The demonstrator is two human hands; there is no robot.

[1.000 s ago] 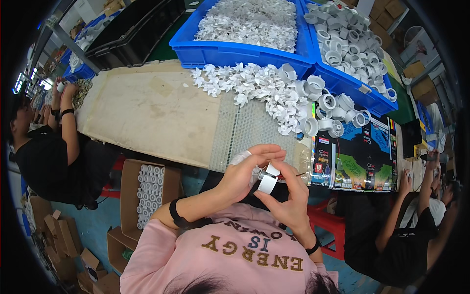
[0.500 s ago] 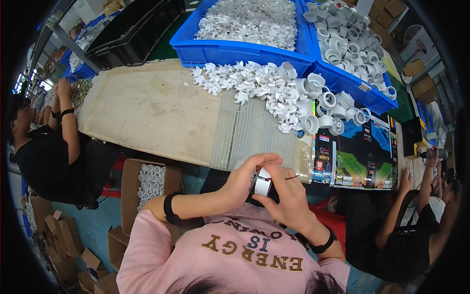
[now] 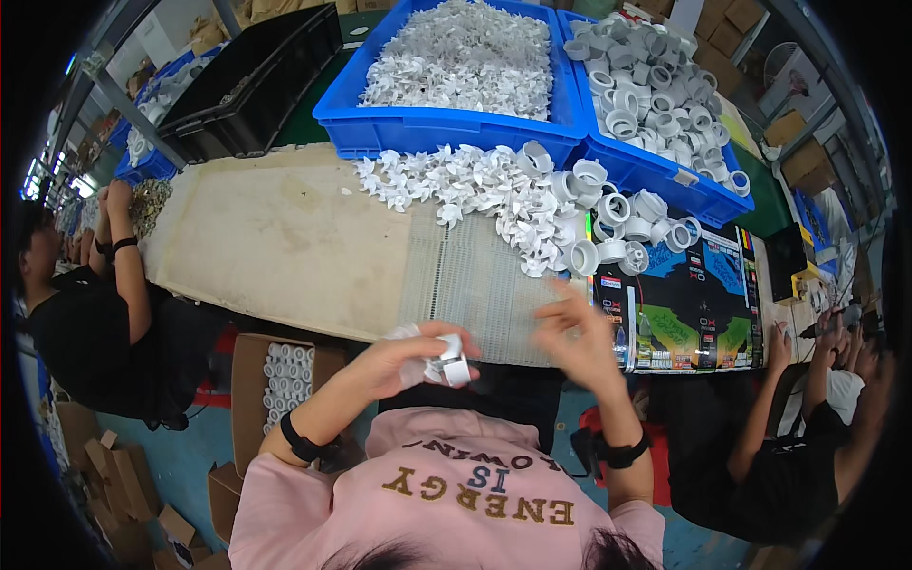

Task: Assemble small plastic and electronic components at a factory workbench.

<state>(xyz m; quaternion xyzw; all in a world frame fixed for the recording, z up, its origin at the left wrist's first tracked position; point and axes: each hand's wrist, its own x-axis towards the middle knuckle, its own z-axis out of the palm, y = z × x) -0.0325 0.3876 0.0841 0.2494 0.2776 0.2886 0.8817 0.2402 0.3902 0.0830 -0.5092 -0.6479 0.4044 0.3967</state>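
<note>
My left hand (image 3: 404,366), near the table's front edge, grips a white round plastic housing (image 3: 457,370). Some whitish material shows behind its fingers, too unclear to name. My right hand (image 3: 577,334) is apart from it, over the table's front edge, slightly blurred, fingers spread and nothing visible in them. Beyond it lies a loose heap of small white fan wheels (image 3: 475,185) with pointed blades. Several white ring-shaped housings (image 3: 582,256) lie along the heap's right side.
Behind the heap stand a blue bin of fan wheels (image 3: 446,128) and a blue bin of white housings (image 3: 655,171). A black crate (image 3: 223,119) is at the far left. A cardboard box of white parts (image 3: 249,380) stands below the table's edge. Other people sit left and right.
My hands were together around the white housing; now they are apart. The right has let go and moved up and right, while the left keeps the housing, lower and farther left.
</note>
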